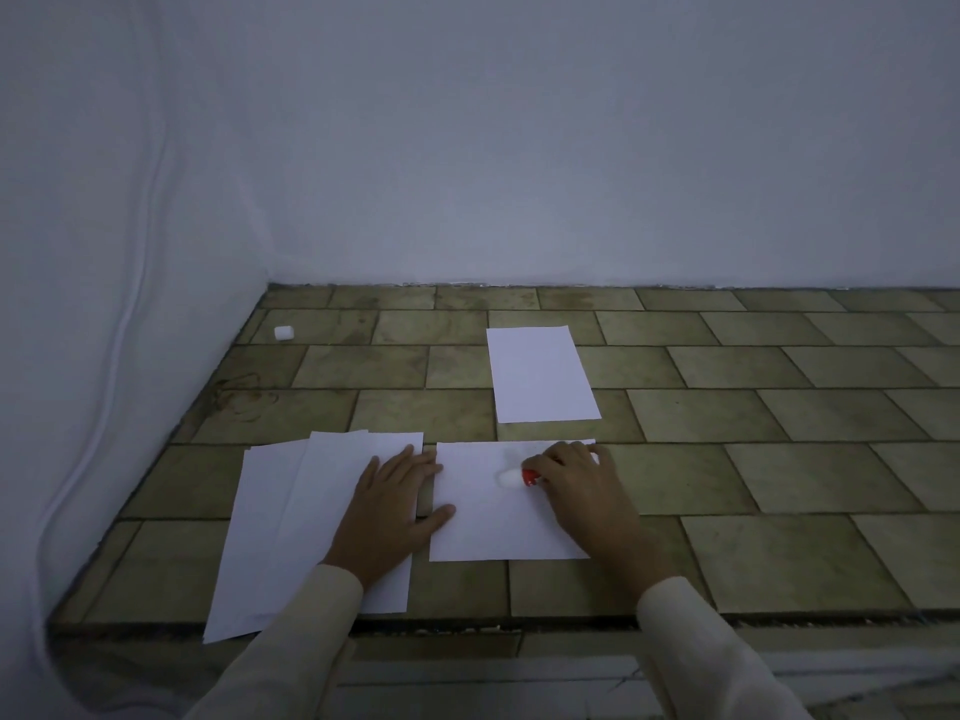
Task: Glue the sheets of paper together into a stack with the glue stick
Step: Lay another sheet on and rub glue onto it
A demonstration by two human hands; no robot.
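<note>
Tiled ledge [727,407] meets white wall [519,148]; paper sheets [543,374] scattered.

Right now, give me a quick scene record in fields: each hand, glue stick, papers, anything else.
left hand: flat, fingers straight, bridging the loose pile and the near sheet
right hand: grips the glue stick
glue stick tip: white end on the near sheet
far sheet: lies alone, apart from the others, untouched
small white object: near the wall corner, possibly the cap
surface: tiled ledge
</note>
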